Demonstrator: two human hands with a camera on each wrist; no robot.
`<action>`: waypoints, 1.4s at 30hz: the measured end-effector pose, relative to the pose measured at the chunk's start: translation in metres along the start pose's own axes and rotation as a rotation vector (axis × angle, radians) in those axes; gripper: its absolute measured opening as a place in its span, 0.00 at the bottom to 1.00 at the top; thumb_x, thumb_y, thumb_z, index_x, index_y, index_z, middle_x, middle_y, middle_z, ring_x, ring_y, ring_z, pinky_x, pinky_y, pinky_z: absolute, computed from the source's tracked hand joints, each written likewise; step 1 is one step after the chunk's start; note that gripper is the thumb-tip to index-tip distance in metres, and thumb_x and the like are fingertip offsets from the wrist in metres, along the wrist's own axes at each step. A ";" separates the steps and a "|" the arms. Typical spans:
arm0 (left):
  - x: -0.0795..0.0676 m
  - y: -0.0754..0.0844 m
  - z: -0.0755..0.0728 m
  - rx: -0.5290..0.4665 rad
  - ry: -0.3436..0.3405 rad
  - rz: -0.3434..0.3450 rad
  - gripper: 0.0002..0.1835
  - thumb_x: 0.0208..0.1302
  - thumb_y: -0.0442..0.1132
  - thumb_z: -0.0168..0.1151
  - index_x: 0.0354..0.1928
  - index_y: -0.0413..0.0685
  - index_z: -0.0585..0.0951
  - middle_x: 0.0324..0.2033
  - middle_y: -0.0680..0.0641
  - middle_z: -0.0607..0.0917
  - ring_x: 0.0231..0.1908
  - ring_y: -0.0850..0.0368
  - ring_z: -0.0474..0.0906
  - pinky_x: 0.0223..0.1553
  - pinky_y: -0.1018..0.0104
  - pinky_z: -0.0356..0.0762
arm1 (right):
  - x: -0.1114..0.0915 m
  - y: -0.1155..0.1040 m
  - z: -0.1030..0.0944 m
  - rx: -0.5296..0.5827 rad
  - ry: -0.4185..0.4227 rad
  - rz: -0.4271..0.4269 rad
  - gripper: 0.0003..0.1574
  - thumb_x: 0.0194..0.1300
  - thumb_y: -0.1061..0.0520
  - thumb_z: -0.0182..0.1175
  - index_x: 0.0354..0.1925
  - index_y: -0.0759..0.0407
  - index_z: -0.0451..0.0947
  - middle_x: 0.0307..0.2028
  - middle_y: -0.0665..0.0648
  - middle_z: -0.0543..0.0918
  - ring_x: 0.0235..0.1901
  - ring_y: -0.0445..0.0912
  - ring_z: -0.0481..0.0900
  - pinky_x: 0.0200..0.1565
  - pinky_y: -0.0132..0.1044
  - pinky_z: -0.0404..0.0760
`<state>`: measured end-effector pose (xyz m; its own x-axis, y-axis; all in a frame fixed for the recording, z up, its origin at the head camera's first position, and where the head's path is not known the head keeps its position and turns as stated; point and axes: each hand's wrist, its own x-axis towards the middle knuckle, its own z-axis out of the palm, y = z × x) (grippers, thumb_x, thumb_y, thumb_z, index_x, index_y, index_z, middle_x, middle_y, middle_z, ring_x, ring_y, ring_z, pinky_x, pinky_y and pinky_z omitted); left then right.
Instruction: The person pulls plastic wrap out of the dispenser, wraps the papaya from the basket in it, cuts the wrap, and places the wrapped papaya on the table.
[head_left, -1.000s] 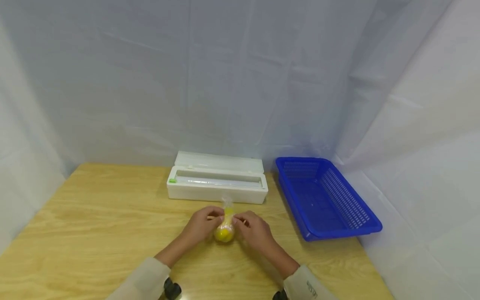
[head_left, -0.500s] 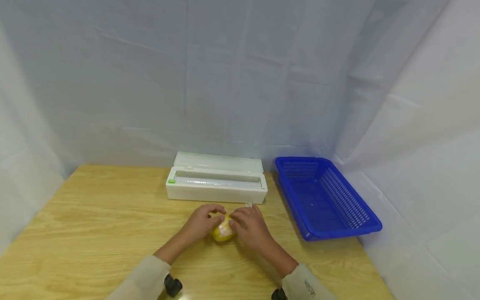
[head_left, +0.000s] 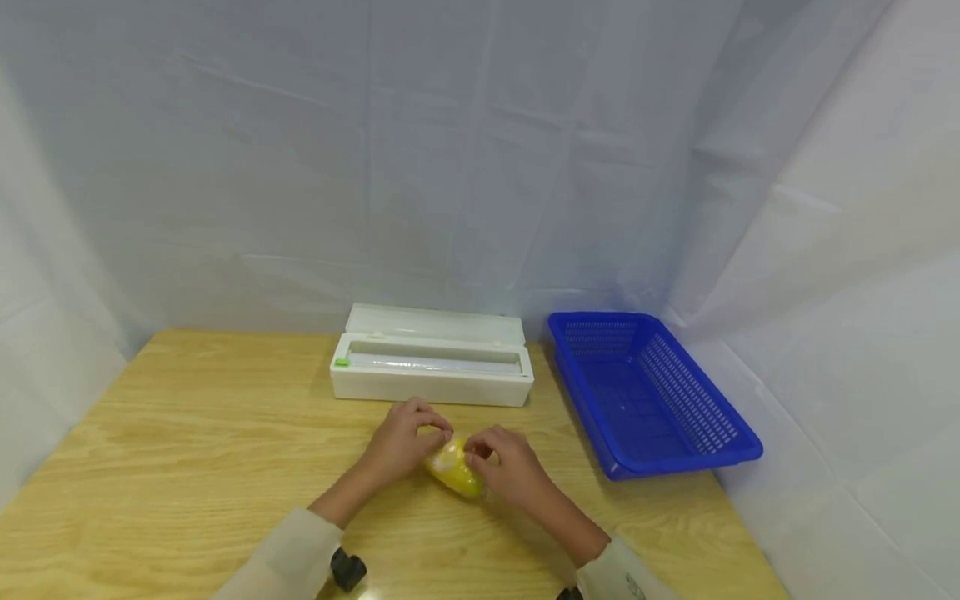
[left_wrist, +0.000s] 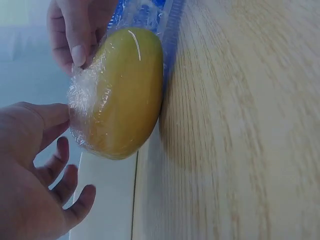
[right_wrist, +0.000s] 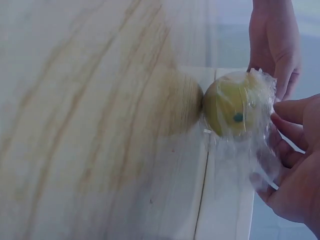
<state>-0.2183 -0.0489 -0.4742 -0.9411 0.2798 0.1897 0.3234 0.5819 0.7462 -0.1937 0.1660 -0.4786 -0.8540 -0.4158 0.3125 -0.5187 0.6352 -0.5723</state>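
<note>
A yellow mango (left_wrist: 132,95), wrapped in clear cling film (right_wrist: 255,112), lies on the wooden table between the two hands. In the head view the mango (head_left: 459,475) lies aslant, its near end toward the right. A small dark green spot shows on the end seen in the right wrist view. My left hand (head_left: 401,437) pinches the gathered film at the top of the fruit; its other fingers are loosely curled in the left wrist view. My right hand (head_left: 510,467) pinches film on the other side, with loose film hanging by its fingers. The fingertips are partly hidden in the film.
Behind the hands stands a white cling film box (head_left: 431,387), lid raised, with a roll inside and a green slider (head_left: 342,362) at its left end. A blue plastic basket (head_left: 652,467) stands at the right of the wooden table (head_left: 187,467). White sheeting surrounds the table.
The mango has turned, its near end swinging to the right. The film tail that stood up beyond it is no longer seen there. Both hands shifted slightly but stay beside the fruit.
</note>
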 end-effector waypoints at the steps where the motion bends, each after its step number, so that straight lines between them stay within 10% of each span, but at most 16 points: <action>1: -0.001 0.000 0.000 -0.009 -0.008 -0.001 0.04 0.68 0.42 0.66 0.40 0.59 0.89 0.44 0.54 0.81 0.49 0.53 0.74 0.49 0.54 0.76 | -0.002 -0.001 -0.001 0.024 -0.020 0.023 0.06 0.68 0.58 0.66 0.44 0.55 0.84 0.34 0.47 0.82 0.36 0.39 0.79 0.42 0.35 0.81; 8: -0.003 -0.004 0.001 -0.127 -0.088 0.018 0.08 0.73 0.43 0.61 0.48 0.57 0.87 0.48 0.54 0.81 0.48 0.58 0.76 0.46 0.62 0.78 | -0.012 0.000 -0.004 0.110 -0.103 0.059 0.13 0.70 0.57 0.63 0.52 0.55 0.84 0.40 0.47 0.83 0.41 0.39 0.79 0.45 0.31 0.82; 17: -0.006 -0.012 0.007 -0.218 -0.192 0.086 0.14 0.74 0.45 0.59 0.57 0.54 0.82 0.61 0.45 0.77 0.64 0.43 0.71 0.59 0.44 0.78 | -0.023 0.010 -0.006 0.105 -0.133 -0.270 0.13 0.65 0.69 0.64 0.47 0.60 0.85 0.46 0.56 0.82 0.43 0.46 0.83 0.46 0.29 0.84; 24: -0.009 -0.015 0.006 -0.242 -0.299 0.080 0.25 0.72 0.50 0.61 0.68 0.55 0.73 0.70 0.41 0.66 0.71 0.36 0.60 0.66 0.29 0.63 | -0.030 0.007 -0.005 -0.074 -0.179 -0.359 0.23 0.63 0.60 0.69 0.57 0.51 0.82 0.53 0.51 0.78 0.53 0.44 0.78 0.55 0.31 0.80; 33: -0.002 -0.012 0.008 -0.252 -0.129 -0.008 0.23 0.71 0.45 0.64 0.66 0.53 0.77 0.67 0.40 0.72 0.62 0.42 0.71 0.59 0.39 0.74 | -0.026 0.002 0.004 -0.273 -0.177 -0.387 0.31 0.60 0.55 0.73 0.61 0.41 0.80 0.62 0.52 0.72 0.64 0.47 0.70 0.60 0.38 0.79; 42: 0.004 -0.016 0.012 -0.267 -0.148 -0.021 0.25 0.71 0.47 0.64 0.67 0.54 0.76 0.68 0.41 0.70 0.62 0.45 0.70 0.59 0.42 0.74 | -0.014 0.001 0.009 -0.293 -0.094 -0.347 0.15 0.62 0.53 0.71 0.48 0.48 0.86 0.52 0.50 0.77 0.54 0.44 0.73 0.54 0.35 0.79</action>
<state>-0.2259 -0.0479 -0.4933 -0.9164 0.3896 0.0920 0.2483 0.3730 0.8940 -0.1823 0.1662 -0.4903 -0.6278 -0.6848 0.3702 -0.7740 0.5994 -0.2038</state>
